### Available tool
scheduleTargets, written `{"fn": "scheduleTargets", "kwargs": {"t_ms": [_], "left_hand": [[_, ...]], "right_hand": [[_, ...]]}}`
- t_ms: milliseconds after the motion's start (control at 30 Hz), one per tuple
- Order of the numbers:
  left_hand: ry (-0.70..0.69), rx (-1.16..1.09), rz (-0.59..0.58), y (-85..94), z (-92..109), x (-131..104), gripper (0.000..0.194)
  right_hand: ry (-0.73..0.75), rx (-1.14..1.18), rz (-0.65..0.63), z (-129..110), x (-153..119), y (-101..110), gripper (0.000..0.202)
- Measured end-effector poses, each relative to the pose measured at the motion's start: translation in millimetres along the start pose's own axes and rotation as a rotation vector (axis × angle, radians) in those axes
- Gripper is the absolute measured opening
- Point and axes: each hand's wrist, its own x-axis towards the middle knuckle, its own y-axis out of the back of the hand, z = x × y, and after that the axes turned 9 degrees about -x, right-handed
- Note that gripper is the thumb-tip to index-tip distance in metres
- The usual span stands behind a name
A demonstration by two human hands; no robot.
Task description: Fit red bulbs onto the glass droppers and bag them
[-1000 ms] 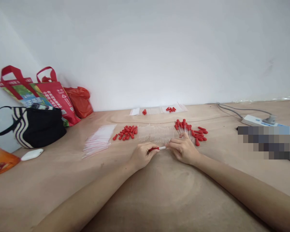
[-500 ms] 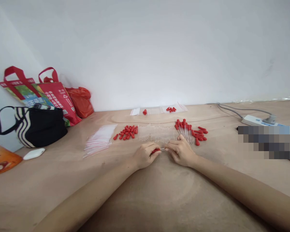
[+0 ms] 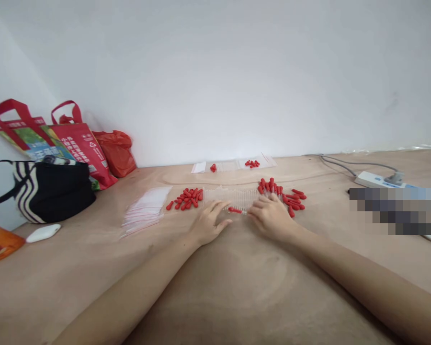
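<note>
Red, bulbous caps (image 3: 188, 195) lie beside slender, clear tubes (image 3: 233, 196) on grained wood (image 3: 237, 287).

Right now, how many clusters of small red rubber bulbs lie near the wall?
2: left cluster and right cluster, either side of thin clear tubes. None appears hidden.

Free passage about the row of clear tubes (image 3: 236, 195): bare tabletop (image 3: 251, 287) lies on its near side, between the forearms (image 3: 140, 287), and a narrower strip (image 3: 230, 179) runs behind it. Loose red bulbs (image 3: 187, 198) flank its left end, red-bulbed droppers (image 3: 272, 185) its right; the left hand (image 3: 209, 223), right hand (image 3: 271, 216) and a single red bulb (image 3: 234, 210) obstruct its near edge.
</note>
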Motion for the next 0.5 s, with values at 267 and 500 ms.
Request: {"fn": "scheduleTargets", "kwargs": {"t_ms": [267, 500], "left_hand": [[0.18, 0.029, -0.049, 1.7, 0, -1, 0.013], [0.195, 0.017, -0.06, 2.8, 1, 0, 0.008]], "right_hand": [[-0.729, 0.03, -0.136, 36, 35, -16, 0.022], [-0.676, -0.065, -0.273, 31, 41, -32, 0.019]]}}
